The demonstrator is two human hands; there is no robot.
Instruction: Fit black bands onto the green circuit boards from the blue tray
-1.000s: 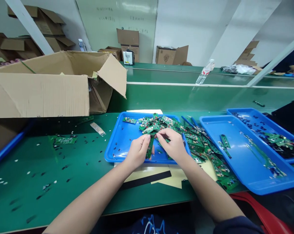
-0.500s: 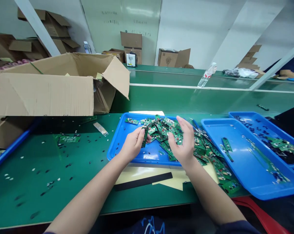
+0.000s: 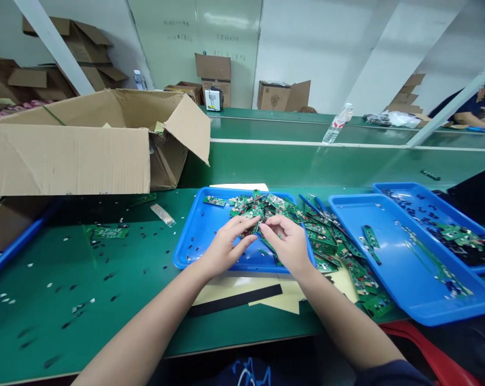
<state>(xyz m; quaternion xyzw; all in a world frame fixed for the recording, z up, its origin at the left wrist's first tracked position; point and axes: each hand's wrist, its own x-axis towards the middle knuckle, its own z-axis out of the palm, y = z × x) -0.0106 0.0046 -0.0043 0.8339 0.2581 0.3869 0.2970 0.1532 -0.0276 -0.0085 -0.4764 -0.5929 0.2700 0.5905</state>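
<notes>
My left hand [image 3: 225, 245] and my right hand [image 3: 289, 244] meet over a blue tray [image 3: 198, 236] on the green bench. Both pinch one small green circuit board [image 3: 256, 227] between their fingertips, just above the tray floor. A heap of green circuit boards [image 3: 306, 220] fills the tray's far right part and spills over its edge towards the second blue tray [image 3: 407, 257]. The board between my fingers is largely hidden by them.
A large open cardboard box [image 3: 73, 155] stands at the left. A third blue tray [image 3: 431, 214] with dark parts lies far right. Small black and white bits litter the green mat [image 3: 65, 289]. A black strip [image 3: 234, 300] on yellow paper lies near the front edge. A plastic bottle [image 3: 337, 124] stands behind.
My right hand, spread open over the heap half a second ago, has come back to the left hand. Both now pinch a board lower, close to the tray.
</notes>
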